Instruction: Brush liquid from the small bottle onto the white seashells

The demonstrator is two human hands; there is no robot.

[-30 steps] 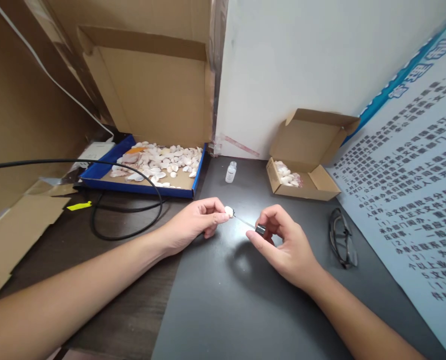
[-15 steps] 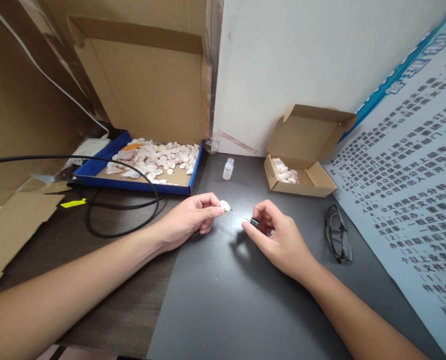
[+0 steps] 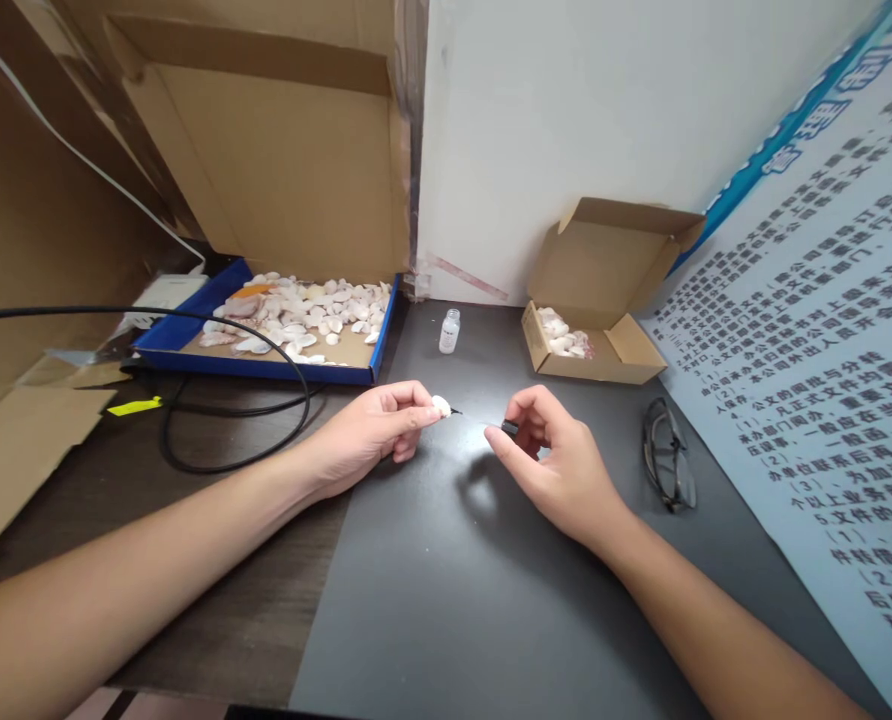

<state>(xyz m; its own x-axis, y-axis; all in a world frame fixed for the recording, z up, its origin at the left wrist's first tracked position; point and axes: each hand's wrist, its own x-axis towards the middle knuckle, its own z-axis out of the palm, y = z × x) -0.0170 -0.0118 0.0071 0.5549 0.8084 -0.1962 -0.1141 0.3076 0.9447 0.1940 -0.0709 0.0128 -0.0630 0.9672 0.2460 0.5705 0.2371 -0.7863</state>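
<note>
Between the thumb and fingers of my left hand (image 3: 375, 430) is a small white seashell (image 3: 441, 407), held above the grey mat. My right hand (image 3: 555, 455) pinches a black bottle cap (image 3: 510, 428) that carries a thin applicator brush (image 3: 470, 416). The brush's dark tip points left and is at the shell's right edge; whether it touches I cannot tell. Behind the hands, a small clear bottle (image 3: 450, 331) with whitish contents stands upright without a cap.
A blue-edged box (image 3: 266, 368) with many shells stands at the back left, a small cardboard box (image 3: 603, 368) with shells at the back right. Glasses (image 3: 667, 455) lie right of my right hand. A black cable (image 3: 191, 465) loops at left, near a yellow tag (image 3: 135, 407).
The camera view has shifted slightly, so everything sits a little further left and up. Both hands keep their hold, and the brush stays at the shell's edge.
</note>
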